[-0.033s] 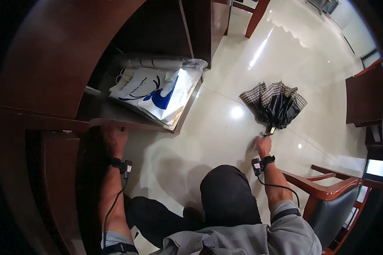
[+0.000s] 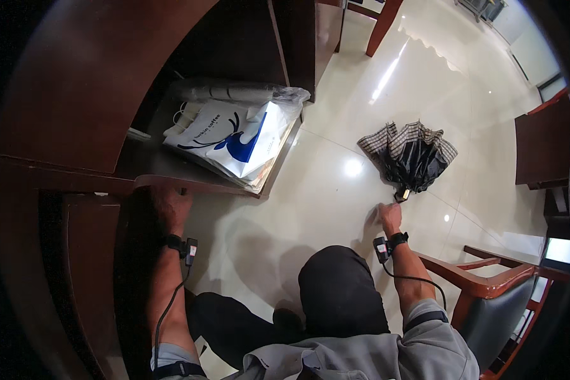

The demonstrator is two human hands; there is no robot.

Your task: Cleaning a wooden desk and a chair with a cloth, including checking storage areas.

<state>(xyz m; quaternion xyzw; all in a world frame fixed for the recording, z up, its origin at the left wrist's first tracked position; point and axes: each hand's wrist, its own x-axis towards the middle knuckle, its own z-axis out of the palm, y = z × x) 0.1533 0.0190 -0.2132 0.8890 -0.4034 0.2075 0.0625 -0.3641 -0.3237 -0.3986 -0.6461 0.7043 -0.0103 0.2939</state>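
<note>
A folding umbrella [image 2: 418,161], black with a beige checked border, is partly spread over the floor at the right. Its narrow end points toward me, and the checked edge fans out away from me. My right hand [image 2: 391,218] is closed at that narrow end; the fingertips are partly hidden. My left hand [image 2: 173,208] is in shadow against the front edge of the cabinet shelf [image 2: 202,183]. Its fingers are too dark to make out, so I cannot tell whether they grip the edge.
On the shelf lie a white paper bag [image 2: 225,136] with a blue print, papers under it and a clear plastic-wrapped bundle [image 2: 234,92]. A wooden armchair [image 2: 487,285] with dark padding stands beside my right arm. Another dark wooden cabinet [image 2: 544,145] is at the far right.
My right hand has shifted very slightly left at the umbrella's narrow end. The umbrella and my left hand look nearly unchanged.
</note>
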